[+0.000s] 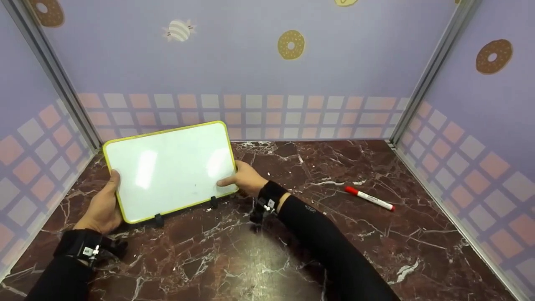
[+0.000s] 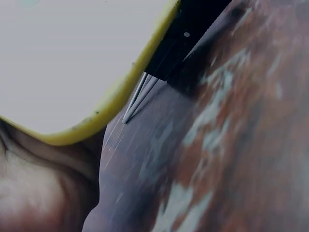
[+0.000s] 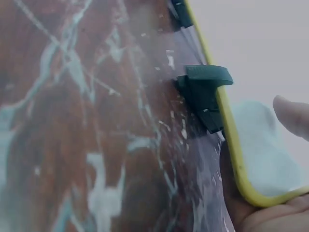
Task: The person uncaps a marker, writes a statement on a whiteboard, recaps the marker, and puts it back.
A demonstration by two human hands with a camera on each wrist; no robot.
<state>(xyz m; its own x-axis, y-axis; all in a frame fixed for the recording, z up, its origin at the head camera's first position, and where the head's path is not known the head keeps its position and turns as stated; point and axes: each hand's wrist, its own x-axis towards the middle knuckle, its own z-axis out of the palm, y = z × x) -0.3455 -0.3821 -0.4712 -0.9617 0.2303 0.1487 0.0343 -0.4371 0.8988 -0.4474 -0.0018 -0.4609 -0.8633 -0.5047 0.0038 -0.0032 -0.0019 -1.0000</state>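
Observation:
A small whiteboard [image 1: 177, 167] with a yellow frame leans back, tilted up at its right side in the head view. My left hand [image 1: 101, 207] grips its left edge, thumb over the front near the lower corner. On the opposite edge, my right hand [image 1: 249, 179] holds the lower right corner, its thumb lying on the white surface and the other fingers behind. Two black clips hook over the bottom edge; one clip [image 3: 207, 75] shows close up in the right wrist view. In the left wrist view a black support [image 2: 181, 38] with a wire loop [image 2: 126, 118] sits under the frame [image 2: 113, 101].
A red-capped white marker [image 1: 370, 198] lies on the dark red marbled tabletop [image 1: 259, 259] to the right of my right arm. Purple patterned panels stand at the back [image 1: 246, 67] and both sides, joined by metal posts [image 1: 434, 67].

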